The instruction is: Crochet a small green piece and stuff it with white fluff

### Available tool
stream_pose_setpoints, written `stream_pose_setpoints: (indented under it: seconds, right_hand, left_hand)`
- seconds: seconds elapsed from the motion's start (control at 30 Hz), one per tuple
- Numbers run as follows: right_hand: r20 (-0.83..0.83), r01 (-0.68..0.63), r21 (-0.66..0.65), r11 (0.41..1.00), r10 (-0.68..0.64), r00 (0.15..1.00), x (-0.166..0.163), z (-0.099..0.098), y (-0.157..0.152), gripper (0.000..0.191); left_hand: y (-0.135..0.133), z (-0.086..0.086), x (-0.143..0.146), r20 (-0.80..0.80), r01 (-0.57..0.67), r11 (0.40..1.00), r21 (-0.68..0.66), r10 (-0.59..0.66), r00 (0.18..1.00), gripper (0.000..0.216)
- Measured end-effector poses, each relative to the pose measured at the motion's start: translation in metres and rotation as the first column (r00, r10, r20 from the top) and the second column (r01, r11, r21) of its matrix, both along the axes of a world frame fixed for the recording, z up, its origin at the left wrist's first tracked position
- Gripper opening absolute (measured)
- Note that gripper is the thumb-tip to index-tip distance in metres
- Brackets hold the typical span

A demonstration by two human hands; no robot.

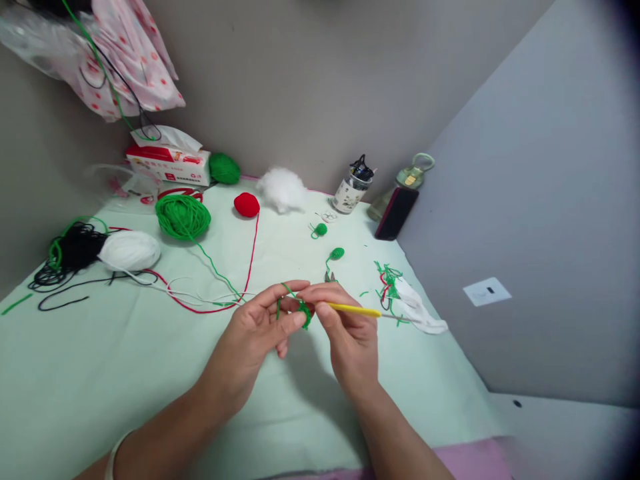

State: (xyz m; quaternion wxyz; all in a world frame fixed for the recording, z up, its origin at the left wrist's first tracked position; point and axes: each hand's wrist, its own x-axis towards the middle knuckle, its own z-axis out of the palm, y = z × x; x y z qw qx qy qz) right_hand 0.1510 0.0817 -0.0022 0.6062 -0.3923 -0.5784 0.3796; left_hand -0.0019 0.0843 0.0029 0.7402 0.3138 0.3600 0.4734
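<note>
Centrally, above the pale green tabletop [100, 373] and closer to its near edge, the two hands meet. The left hand [260, 327] is closed, pinching a small green crochet piece [303, 312] between thumb and fingers. The right hand [350, 333] is closed around a yellow-handled crochet hook [355, 309]; its working end lies at the piece and its handle points toward the right edge. A green strand [215, 270] runs from the hands to a green yarn ball [183, 217] toward the far left. Beside that ball, nearer the left edge, lie a white yarn ball [130, 250] and a black yarn tangle [77, 247]. Along the far edge stand a tissue box [167, 165], a red crocheted form [247, 204], white stuffing [283, 189] and a jar [351, 190]. Two small green finished pieces [337, 253] lie just beyond the hands. Yarn scraps [390, 283] lie on a white cloth [417, 310] at the right edge.
</note>
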Motion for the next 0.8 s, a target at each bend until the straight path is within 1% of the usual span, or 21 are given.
stream_pose_setpoints:
  seconds: [0.07,0.2,0.3,0.33,0.4,0.47,0.5,0.57,0.63,0.67,0.7,0.73,0.77,0.8]
  right_hand:
    - [-0.01,0.015,-0.012,1.0,-0.015,1.0,0.0,-0.001,0.0,0.014]
    - [-0.173,-0.053,-0.123,0.991,0.031,0.984,0.003,0.001,0.001,0.02]
    - [-0.194,-0.091,-0.113,0.989,0.067,0.979,0.004,0.004,0.0,0.023]
    - [-0.164,-0.084,-0.094,0.992,0.068,0.984,0.004,0.005,-0.002,0.023]
    - [-0.045,-0.044,-0.034,0.998,0.043,0.998,0.005,0.005,-0.005,0.022]
    - [0.139,-0.008,0.084,0.996,-0.004,0.99,0.006,0.004,-0.008,0.022]
    - [0.242,-0.007,0.168,0.986,-0.034,0.97,0.005,0.003,-0.009,0.024]
    - [0.437,-0.025,0.353,0.935,-0.141,0.889,0.004,0.001,-0.011,0.028]
    - [0.578,-0.049,0.491,0.87,-0.283,0.766,0.003,-0.001,-0.013,0.031]
    - [0.61,-0.048,0.533,0.845,-0.345,0.713,0.002,-0.002,-0.013,0.032]
    - [0.625,-0.038,0.548,0.836,-0.38,0.682,0.002,-0.002,-0.013,0.032]
    - [0.618,-0.018,0.541,0.841,-0.383,0.686,0.002,-0.002,-0.013,0.031]
    - [0.583,0.015,0.509,0.861,-0.358,0.729,0.003,-0.002,-0.013,0.029]
    - [0.517,0.058,0.452,0.89,-0.314,0.796,0.003,-0.001,-0.012,0.026]
  left_hand:
    - [0.0,0.0,0.0,-0.025,0.002,1.0,0.003,-0.002,1.0,0.034]
    - [0.001,0.001,-0.003,-0.028,0.009,1.0,0.006,-0.009,1.0,0.032]
    - [0.001,-0.001,-0.005,-0.047,0.002,1.0,0.016,-0.001,0.999,0.03]
    - [0.001,-0.002,-0.006,-0.06,-0.003,1.0,0.021,0.004,0.998,0.029]
    - [0.001,-0.003,-0.006,-0.095,-0.018,0.999,0.039,0.022,0.995,0.029]
    - [0.0,-0.004,-0.005,-0.143,-0.047,0.996,0.071,0.056,0.988,0.031]
    - [0.0,-0.004,-0.004,-0.173,-0.064,0.994,0.087,0.079,0.982,0.032]
    - [-0.001,-0.003,-0.002,-0.217,-0.101,0.989,0.111,0.123,0.968,0.035]
    - [-0.002,-0.003,0.0,-0.193,-0.114,0.989,0.096,0.131,0.972,0.045]
    - [-0.002,-0.002,0.001,-0.148,-0.1,0.993,0.061,0.108,0.983,0.05]
    - [-0.002,-0.002,0.001,-0.086,-0.065,0.998,0.009,0.066,0.994,0.053]
    - [-0.002,-0.002,0.001,-0.017,-0.019,0.999,-0.049,0.018,1.0,0.054]
    - [-0.001,-0.002,0.0,0.049,0.026,0.994,-0.103,-0.021,0.999,0.052]
    - [0.0,-0.001,-0.002,0.102,0.059,0.988,-0.143,-0.045,0.994,0.048]
